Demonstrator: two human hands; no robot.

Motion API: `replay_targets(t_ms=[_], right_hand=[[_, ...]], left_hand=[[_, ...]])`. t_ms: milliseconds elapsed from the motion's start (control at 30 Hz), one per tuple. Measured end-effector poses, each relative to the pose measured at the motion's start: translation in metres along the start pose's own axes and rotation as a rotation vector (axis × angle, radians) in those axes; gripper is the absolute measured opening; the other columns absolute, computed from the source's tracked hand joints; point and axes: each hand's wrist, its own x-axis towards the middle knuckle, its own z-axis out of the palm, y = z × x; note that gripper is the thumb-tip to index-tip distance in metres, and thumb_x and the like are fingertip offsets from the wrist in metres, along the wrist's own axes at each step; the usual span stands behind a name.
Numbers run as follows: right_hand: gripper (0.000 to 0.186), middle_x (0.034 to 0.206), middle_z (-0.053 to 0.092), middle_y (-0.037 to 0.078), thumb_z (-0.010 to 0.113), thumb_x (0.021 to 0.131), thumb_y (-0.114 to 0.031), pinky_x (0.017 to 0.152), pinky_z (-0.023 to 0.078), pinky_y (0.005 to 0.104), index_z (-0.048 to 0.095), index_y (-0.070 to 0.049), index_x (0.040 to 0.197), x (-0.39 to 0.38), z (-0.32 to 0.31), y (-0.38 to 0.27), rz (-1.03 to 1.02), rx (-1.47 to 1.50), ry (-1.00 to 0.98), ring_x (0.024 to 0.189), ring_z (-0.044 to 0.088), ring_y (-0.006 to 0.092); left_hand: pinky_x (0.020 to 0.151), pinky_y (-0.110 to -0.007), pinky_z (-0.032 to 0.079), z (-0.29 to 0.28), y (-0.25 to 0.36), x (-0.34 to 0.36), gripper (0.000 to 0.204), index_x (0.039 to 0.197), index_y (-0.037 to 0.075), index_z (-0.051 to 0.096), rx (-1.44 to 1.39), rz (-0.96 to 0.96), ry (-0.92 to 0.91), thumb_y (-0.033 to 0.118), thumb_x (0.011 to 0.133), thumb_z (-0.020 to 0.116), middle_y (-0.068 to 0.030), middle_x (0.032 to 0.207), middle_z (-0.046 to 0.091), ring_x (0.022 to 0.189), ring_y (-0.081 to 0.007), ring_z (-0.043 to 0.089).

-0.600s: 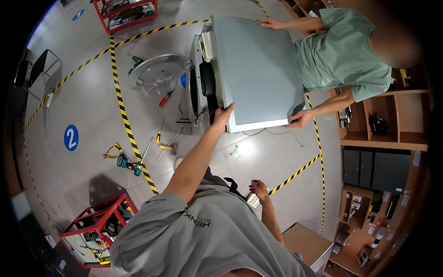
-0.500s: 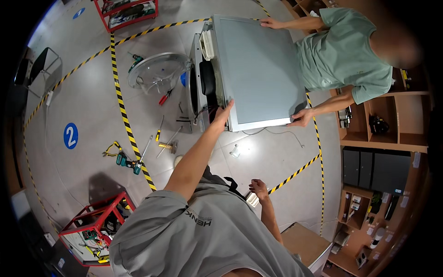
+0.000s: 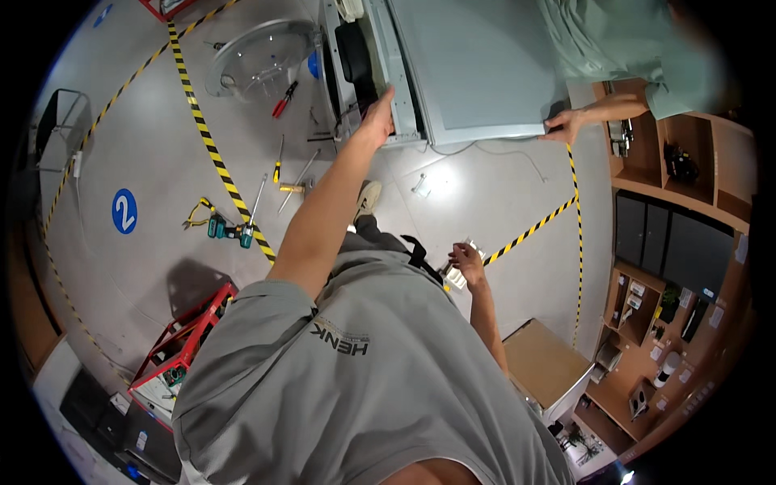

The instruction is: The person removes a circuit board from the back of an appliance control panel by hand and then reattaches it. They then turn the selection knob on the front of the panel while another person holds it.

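Grey panel (image 3: 489,69) lay over the metal cabinet's (image 3: 406,115) right side, just right of the nearer left hand (image 3: 377,121), fingers touching the cabinet's near corner, grip unclear; the right hand (image 3: 466,260) hung half-open.

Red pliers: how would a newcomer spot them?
Start at the open appliance, top centre. Left of it lies a clear round cover; the pliers are by its lower right edge. Their red handles set them apart from the yellow screwdriver.
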Motion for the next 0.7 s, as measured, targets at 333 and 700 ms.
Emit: replay_targets(t_ms=[333,700], right_hand=[[0.037,0.093,0.065,0.01,0.055,0.094,-0.03,0.071,0.05,0.0269,0.055,0.0,0.117,0.007,-0.01,-0.036,-0.074,0.006,-0.039,0.079,0.062,0.0153],[0.036,0.097,0.067,0.013,0.058,0.091,-0.026,0.072,0.051,0.0279,0.056,-0.001,0.117,0.085,0.026,-0.189,-0.312,-0.192,0.034,0.082,0.064,0.0159]], left_hand=[[0.086,-0.035,0.049,-0.004,-0.002,-0.024,0.045,0.126,0.004,0.045,0.297,0.053,-0.033,0.03,0.092,0.058,-0.0097,0.11,0.06,0.098,-0.0227,0.061],[0.1,-0.044,0.033,0.026,-0.03,-0.066,0.034,0.11,0.01,0.063,1.599,1.207,0.203,0.022,0.079,0.069,-0.0102,0.128,0.049,0.125,-0.0312,0.039]])
